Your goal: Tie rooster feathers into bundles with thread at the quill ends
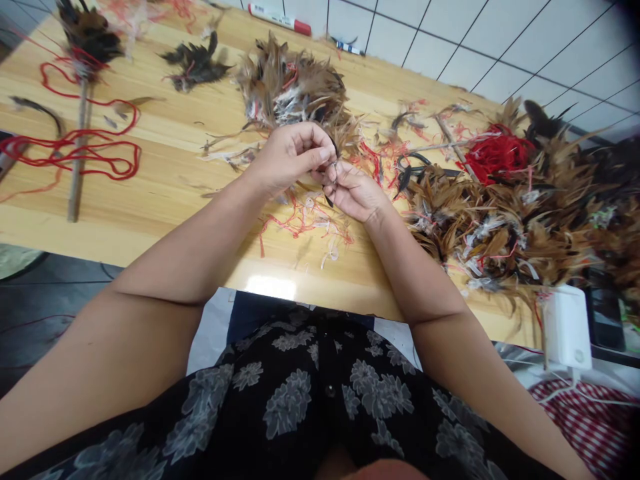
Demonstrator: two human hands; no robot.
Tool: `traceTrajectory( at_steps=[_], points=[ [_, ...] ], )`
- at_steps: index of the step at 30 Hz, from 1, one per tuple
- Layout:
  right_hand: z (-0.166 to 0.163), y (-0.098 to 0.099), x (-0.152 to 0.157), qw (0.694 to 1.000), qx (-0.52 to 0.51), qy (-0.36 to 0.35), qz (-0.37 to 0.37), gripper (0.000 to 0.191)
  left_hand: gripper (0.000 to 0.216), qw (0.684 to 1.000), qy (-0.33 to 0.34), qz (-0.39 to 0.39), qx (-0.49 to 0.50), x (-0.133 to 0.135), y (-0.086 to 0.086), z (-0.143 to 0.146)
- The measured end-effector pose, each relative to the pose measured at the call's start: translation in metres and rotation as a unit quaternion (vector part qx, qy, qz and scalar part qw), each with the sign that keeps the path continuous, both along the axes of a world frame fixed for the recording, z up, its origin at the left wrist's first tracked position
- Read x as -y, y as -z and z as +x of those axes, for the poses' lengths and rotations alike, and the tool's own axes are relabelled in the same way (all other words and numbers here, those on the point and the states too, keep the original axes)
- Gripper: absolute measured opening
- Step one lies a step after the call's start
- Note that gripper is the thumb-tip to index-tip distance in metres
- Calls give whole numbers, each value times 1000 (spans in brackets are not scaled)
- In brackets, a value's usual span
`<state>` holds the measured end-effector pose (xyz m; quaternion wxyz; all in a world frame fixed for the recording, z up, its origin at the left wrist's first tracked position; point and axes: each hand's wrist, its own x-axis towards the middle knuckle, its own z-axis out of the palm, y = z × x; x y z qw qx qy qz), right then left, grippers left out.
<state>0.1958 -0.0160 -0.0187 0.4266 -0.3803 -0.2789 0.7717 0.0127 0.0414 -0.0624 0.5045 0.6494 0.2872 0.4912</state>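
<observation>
My left hand (pixel 296 157) and my right hand (pixel 354 190) meet over the middle of the wooden table (pixel 165 200). Thumbs and fingers of both are pinched together around a small dark feather (pixel 329 198), mostly hidden between the fingertips. Just beyond them lies a bundle of brown feathers (pixel 295 83) with whitish quill ends. Below my hands, scraps of red and white string (pixel 305 220) are scattered on the wood. To the right of my right hand is a pair of black-handled scissors (pixel 415 163), partly covered by feathers.
At left, a stick (pixel 77 160) topped with dark feathers lies under looped red cord (pixel 117 170). A small dark feather clump (pixel 195 65) is nearby. Brown feathers (pixel 500 220) and red string (pixel 500 155) fill the right. A red marker (pixel 280 19) and white charger (pixel 567 327) rest near edges.
</observation>
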Motion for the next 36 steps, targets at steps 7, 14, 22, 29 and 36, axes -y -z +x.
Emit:
traceTrajectory(
  at_steps=[7, 14, 22, 29, 36],
  points=[
    [1, -4, 2, 999, -15, -27, -32, 42, 33, 999, 22, 21, -8, 4, -14, -1],
    [-6, -4, 9, 999, -2, -15, -29, 42, 26, 999, 28, 17, -22, 7, -19, -4],
    [-10, -7, 14, 998, -53, 2, -34, 30, 28, 999, 25, 23, -31, 8, -26, -1],
    [-7, -7, 11, 998, -41, -8, -41, 36, 40, 999, 48, -11, -15, 15, -33, 3],
    [-4, -5, 11, 999, -35, -32, -16, 42, 47, 999, 46, 8, -13, 17, -34, 3]
  ],
)
